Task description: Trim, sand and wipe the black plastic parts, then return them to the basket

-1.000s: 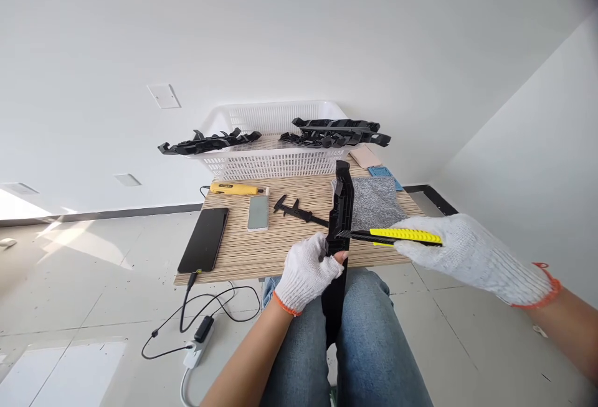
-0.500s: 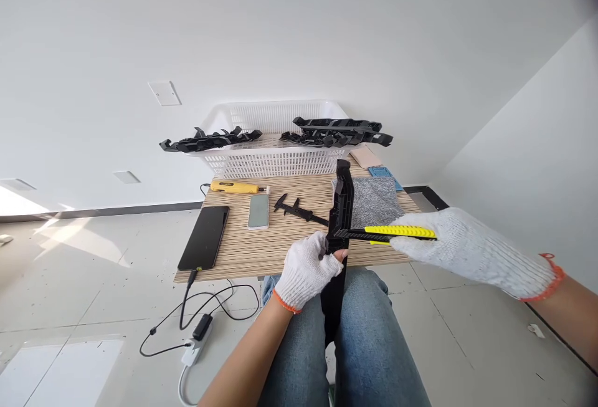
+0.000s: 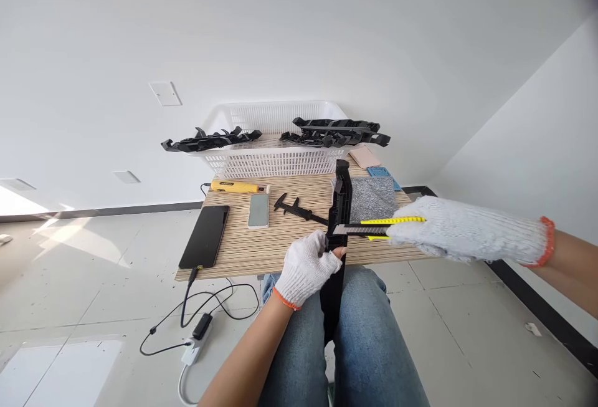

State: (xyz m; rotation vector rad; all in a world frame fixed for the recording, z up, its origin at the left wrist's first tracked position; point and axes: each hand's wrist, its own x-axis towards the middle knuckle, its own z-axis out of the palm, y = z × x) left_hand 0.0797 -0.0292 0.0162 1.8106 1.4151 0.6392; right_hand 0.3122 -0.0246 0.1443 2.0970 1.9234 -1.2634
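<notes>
My left hand (image 3: pixel 312 268), in a white knit glove with the thumb tip bare, is closed around a long black plastic part (image 3: pixel 342 198). The part stands out over the table's front edge, its lower end between my knees. From the right, my gloved right hand (image 3: pixel 423 230) grips a yellow and black utility knife (image 3: pixel 374 229). Its blade reaches the black part just above my left thumb; whether the edge touches the plastic I cannot tell. Behind the part lies a grey cloth (image 3: pixel 374 198).
A white basket (image 3: pixel 275 162) with several black plastic parts (image 3: pixel 336 133) stands at the back. On the table (image 3: pixel 252 251) lie a black caliper (image 3: pixel 299 209), a grey-green phone-like slab (image 3: pixel 258 210), a yellow tool (image 3: pixel 234 187), a tablet (image 3: pixel 204 237) on a cable and a blue piece (image 3: pixel 379 172).
My right hand has rolled and shifted slightly up and left with the knife, so the flat of the blade now shows. My left hand and the black part have hardly moved.
</notes>
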